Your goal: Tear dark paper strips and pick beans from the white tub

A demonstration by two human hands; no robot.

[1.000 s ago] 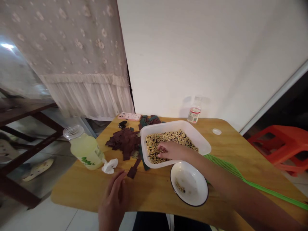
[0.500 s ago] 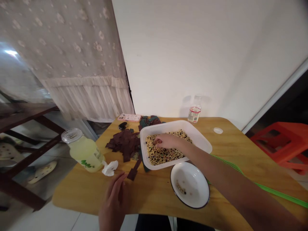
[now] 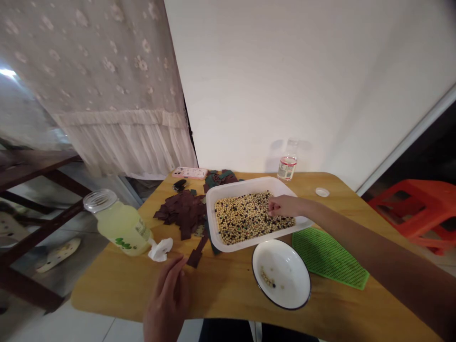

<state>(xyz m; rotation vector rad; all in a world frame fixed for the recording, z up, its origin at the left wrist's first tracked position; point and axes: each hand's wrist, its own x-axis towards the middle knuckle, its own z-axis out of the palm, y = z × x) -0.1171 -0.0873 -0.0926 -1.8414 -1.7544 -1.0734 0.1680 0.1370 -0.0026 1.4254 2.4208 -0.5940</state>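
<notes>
Most beads [image 3: 242, 213] are left mixed in the plastic tub [image 3: 283, 186], few in the enamel bowl [image 3: 294, 280]; the right hand [image 3: 287, 206] is curled at the tub's beads, any pinch unclear; the left hand [image 3: 166, 299] is held loosely open.

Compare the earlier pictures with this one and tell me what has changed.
The right hand has moved rightward through the beads, from the left part of the white tub to its right part. Its forearm has shifted too, uncovering more of the green mesh. Whether the fingers hold beads is unclear. The left hand and the bowl stayed put.
</notes>
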